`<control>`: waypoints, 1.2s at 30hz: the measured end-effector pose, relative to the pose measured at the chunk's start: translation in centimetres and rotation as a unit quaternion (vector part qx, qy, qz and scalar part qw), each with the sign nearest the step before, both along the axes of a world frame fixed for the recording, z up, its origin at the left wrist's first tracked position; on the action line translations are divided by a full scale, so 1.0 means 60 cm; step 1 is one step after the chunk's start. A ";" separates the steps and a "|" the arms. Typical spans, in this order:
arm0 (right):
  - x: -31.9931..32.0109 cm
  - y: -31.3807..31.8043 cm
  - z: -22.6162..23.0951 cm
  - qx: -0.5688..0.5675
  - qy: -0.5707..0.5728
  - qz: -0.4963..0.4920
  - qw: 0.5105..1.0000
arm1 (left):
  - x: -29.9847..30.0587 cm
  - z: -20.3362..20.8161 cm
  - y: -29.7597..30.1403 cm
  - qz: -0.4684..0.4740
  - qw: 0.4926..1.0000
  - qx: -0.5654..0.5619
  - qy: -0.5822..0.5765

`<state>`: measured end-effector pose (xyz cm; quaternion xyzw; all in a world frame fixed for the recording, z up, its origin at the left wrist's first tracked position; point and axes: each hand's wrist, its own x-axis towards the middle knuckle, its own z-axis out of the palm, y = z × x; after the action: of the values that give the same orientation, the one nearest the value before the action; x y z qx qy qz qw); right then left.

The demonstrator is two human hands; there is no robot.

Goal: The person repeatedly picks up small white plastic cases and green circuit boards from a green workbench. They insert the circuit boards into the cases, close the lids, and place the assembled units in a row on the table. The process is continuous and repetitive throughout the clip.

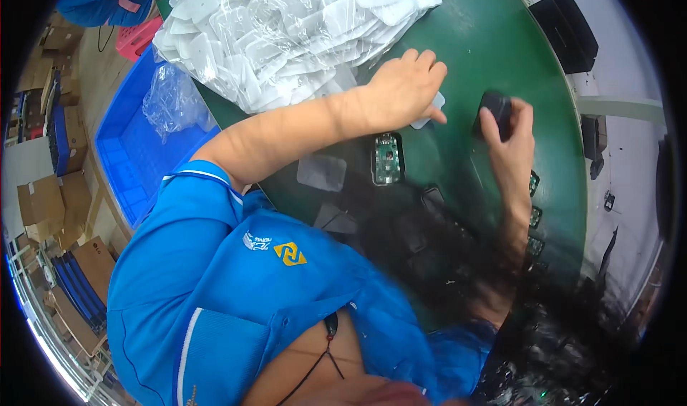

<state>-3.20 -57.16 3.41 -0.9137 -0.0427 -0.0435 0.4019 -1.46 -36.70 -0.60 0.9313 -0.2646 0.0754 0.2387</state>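
In my right hand [517, 130] is a small black casing [492, 111], thumb on one side and fingers round the other, just over the green table. My left hand [408, 87] reaches across with its fingers curled and its thumb over a pale rounded plastic plate [439, 101]. That plate is mostly hidden by the hand, and its contact with the fingertips is hard to see. Between my arms lies an open black casing [387, 160] with a green circuit board inside. Two more pale plates, one a rounded plate [322, 172], rest nearer my body.
A big heap of whitish plastic plates [286, 37] under clear film covers the far left of the table [494, 44]. Circuit boards [534, 216] line its right side, partly behind dark hair. A blue bin [129, 141] holds a clear bag [172, 105]. Another person's blue sleeve [89, 1] shows far left.
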 end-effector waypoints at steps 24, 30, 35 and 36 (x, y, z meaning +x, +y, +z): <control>-0.062 0.069 0.008 -0.130 -0.080 0.152 0.977 | -0.024 0.003 0.096 -0.194 0.975 -0.106 -0.020; -0.045 0.074 -0.028 -0.152 -0.095 0.179 0.967 | -0.019 -0.002 0.100 -0.207 0.978 -0.004 -0.016; -0.051 0.095 -0.017 -0.209 -0.112 0.170 0.956 | -0.020 -0.010 0.106 -0.185 0.981 0.029 -0.048; -0.056 0.092 -0.020 -0.201 -0.110 0.165 0.959 | -0.016 -0.009 0.106 -0.193 0.979 0.040 -0.057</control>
<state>-6.53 -51.64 2.23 -0.9456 -0.2444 -0.0672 0.2039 -2.41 -30.33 -1.16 0.8659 -0.4550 0.0701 0.1957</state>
